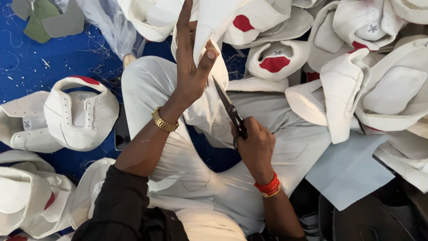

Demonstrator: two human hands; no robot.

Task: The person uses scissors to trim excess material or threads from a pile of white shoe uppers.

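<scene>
My left hand [191, 58] is raised in the middle of the view, thumb and fingers pinching a white shoe upper [213, 22] that stands upright. A gold watch [164, 120] sits on that wrist. My right hand [255, 145] grips the handles of dark scissors [228, 107], whose blades point up and left to the lower edge of the held upper. A red thread band [268, 186] circles the right wrist. Both hands hover over my lap in white trousers [285, 129].
White shoe uppers with red patches are piled at the top right [356, 71]. More uppers lie at the left [73, 114] and lower left [26, 201] on a blue floor [58, 58] strewn with threads. A pale sheet [347, 172] lies at right.
</scene>
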